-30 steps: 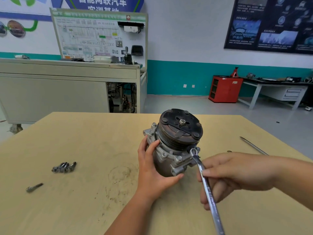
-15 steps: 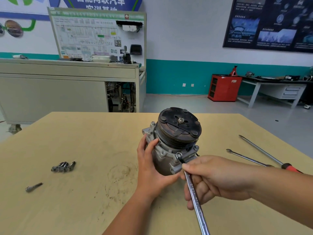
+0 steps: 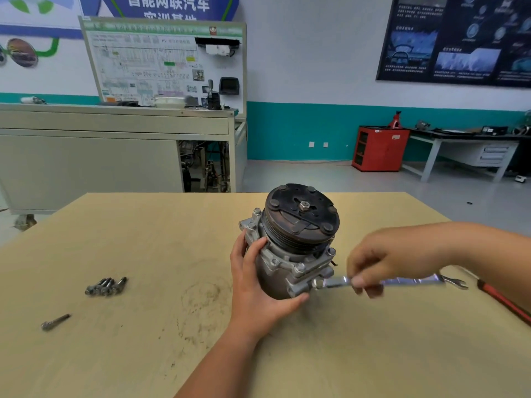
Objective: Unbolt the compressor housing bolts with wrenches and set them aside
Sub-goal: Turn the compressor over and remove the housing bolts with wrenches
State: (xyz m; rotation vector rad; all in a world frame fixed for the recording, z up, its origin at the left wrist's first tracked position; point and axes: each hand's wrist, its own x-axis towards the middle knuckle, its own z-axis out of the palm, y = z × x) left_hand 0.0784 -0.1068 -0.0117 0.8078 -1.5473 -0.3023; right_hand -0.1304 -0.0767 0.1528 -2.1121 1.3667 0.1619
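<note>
Compressor [image 3: 301, 222] is gripped by the left hand [image 3: 258, 288]; the right hand [image 3: 388, 254] pinches the wrench [image 3: 336, 282] seated on a flange bolt [image 3: 317, 283]. The wrench should be kept square and the body braced.

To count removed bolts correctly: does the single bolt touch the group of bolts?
Apart. The head view shows bare table between the single bolt and the group of bolts.
</note>
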